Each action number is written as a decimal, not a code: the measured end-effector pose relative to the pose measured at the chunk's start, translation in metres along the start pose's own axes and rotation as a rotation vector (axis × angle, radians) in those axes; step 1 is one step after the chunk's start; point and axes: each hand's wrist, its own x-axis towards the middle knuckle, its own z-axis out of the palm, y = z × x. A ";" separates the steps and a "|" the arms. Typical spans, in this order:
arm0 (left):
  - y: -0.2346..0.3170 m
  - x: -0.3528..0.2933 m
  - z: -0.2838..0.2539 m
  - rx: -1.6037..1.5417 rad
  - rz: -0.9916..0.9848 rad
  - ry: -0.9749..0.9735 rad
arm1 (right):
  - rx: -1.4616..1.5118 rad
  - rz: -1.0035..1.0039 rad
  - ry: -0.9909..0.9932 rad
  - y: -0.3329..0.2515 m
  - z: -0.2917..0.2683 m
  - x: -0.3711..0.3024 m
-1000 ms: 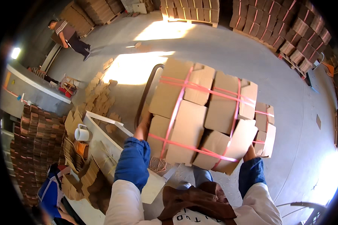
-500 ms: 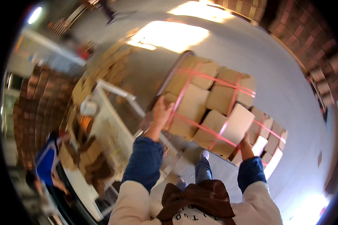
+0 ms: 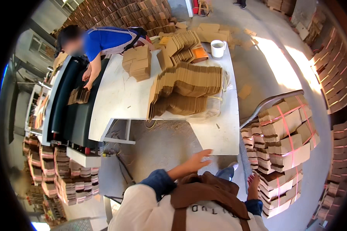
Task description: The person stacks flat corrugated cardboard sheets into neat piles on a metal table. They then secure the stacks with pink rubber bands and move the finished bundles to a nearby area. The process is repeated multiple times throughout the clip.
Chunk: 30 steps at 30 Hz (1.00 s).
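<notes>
My left hand (image 3: 196, 161) hangs in front of my body with its fingers stretched out and nothing in it, near the front corner of the white table (image 3: 219, 142). Low on the right is my right hand (image 3: 253, 186), its fingers apart, beside stacked bundles of folded cardboard (image 3: 293, 154) tied with pink straps. Whether it touches them I cannot tell. The bundles stand by a cart with a bent metal handle (image 3: 272, 99). A long row of brown cardboard pieces (image 3: 196, 82) lies on the table.
Across the table, a person in a blue shirt (image 3: 92, 44) handles cardboard pieces (image 3: 79, 96) on a dark conveyor belt (image 3: 79, 117). A white mug (image 3: 218, 49) stands at the table's far corner. More cardboard stacks (image 3: 73, 169) stand at the left.
I have turned from the strapped bundles toward the table, so the bundles now lie at my right. My left hand has come away from them; my right hand has dropped lower beside them.
</notes>
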 end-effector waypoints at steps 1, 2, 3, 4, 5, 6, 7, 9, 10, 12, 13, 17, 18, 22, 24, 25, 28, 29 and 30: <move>-0.031 -0.014 -0.029 0.055 0.068 0.094 | 0.015 -0.069 -0.035 -0.013 0.033 -0.012; -0.055 -0.037 -0.054 0.115 0.107 0.196 | -0.050 -0.168 -0.182 -0.032 0.067 -0.029; -0.051 -0.046 -0.085 0.101 0.087 0.249 | -0.112 -0.294 -0.311 -0.046 0.086 -0.008; -0.049 -0.062 -0.121 0.115 0.019 0.336 | -0.184 -0.423 -0.328 -0.078 0.149 -0.047; -0.050 -0.069 -0.152 0.135 0.024 0.412 | -0.255 -0.413 -0.275 -0.112 0.199 -0.070; -0.049 -0.062 -0.174 0.139 0.053 0.471 | -0.235 -0.536 -0.379 -0.142 0.223 -0.048; -0.047 -0.048 -0.191 0.212 0.127 0.507 | -0.226 -0.661 -0.474 -0.176 0.239 -0.027; -0.048 -0.039 -0.231 0.399 0.198 0.606 | -0.374 -0.668 -0.437 -0.229 0.314 -0.063; -0.047 -0.029 -0.244 0.417 0.190 0.628 | -0.376 -0.687 -0.432 -0.249 0.342 -0.082; -0.041 -0.002 -0.264 0.448 0.180 0.676 | -0.390 -0.673 -0.410 -0.281 0.380 -0.099; -0.043 0.013 -0.271 0.478 0.154 0.685 | -0.402 -0.636 -0.401 -0.294 0.397 -0.099; -0.040 0.086 -0.299 0.479 0.120 0.649 | -0.197 -0.425 -0.550 -0.336 0.423 -0.047; -0.047 0.091 -0.302 0.463 0.088 0.612 | -0.244 -0.451 -0.633 -0.318 0.433 -0.047; -0.071 0.090 -0.362 0.273 0.127 0.523 | -0.625 -0.668 -0.717 -0.288 0.519 -0.150; -0.083 0.082 -0.395 0.100 0.108 0.390 | -0.515 -0.617 -0.949 -0.281 0.540 -0.190; -0.087 0.085 -0.406 0.103 0.058 0.305 | -0.590 -0.776 -0.914 -0.277 0.544 -0.179; -0.077 0.102 -0.408 0.151 0.078 0.261 | -0.709 -1.076 -0.833 -0.252 0.556 -0.145; -0.064 0.106 -0.408 0.178 0.114 0.291 | -0.671 -1.080 -0.832 -0.247 0.558 -0.143; -0.063 0.109 -0.409 0.187 0.109 0.284 | -0.636 -1.087 -0.829 -0.244 0.560 -0.141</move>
